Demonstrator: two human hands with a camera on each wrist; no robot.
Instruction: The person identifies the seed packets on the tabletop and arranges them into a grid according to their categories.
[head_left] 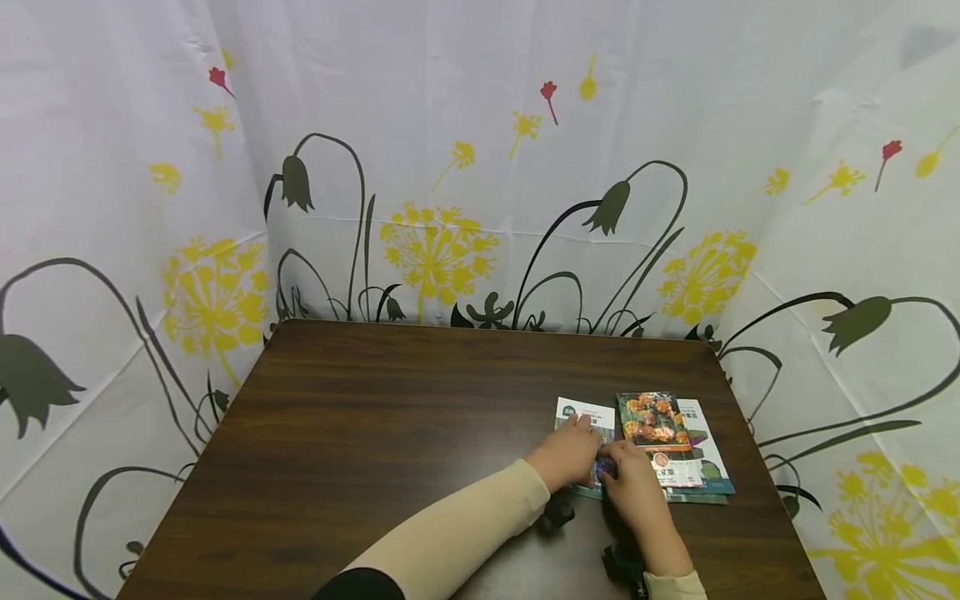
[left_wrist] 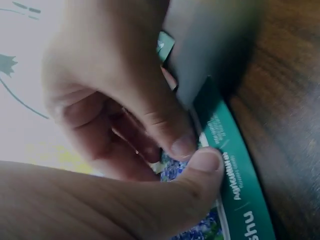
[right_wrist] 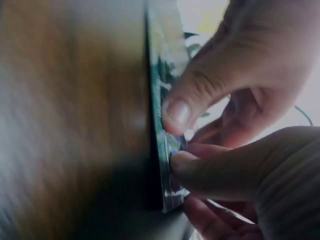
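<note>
A seed packet (head_left: 587, 410) with a white top, a purple-blue flower picture and a green bottom band lies under both hands on the table's right side. My left hand (head_left: 572, 450) reaches over it with bent fingers, thumb on the front near the green band (left_wrist: 235, 175). Beside it, my right hand (head_left: 632, 482) holds the packet's right side, its thumb (left_wrist: 207, 162) close to the left thumb. The right wrist view shows both thumbs at the packet's edge (right_wrist: 161, 135) and curled fingers behind them. Much of the flower picture is hidden by the hands.
Just right of the hands, an orange-flower seed packet (head_left: 658, 429) overlaps a white and green packet (head_left: 708, 450). Dark wood tabletop (head_left: 375, 433) stretches to the left. A white flower-print curtain (head_left: 480, 167) hangs behind the table. Black camera mounts (head_left: 555, 515) sit at the wrists.
</note>
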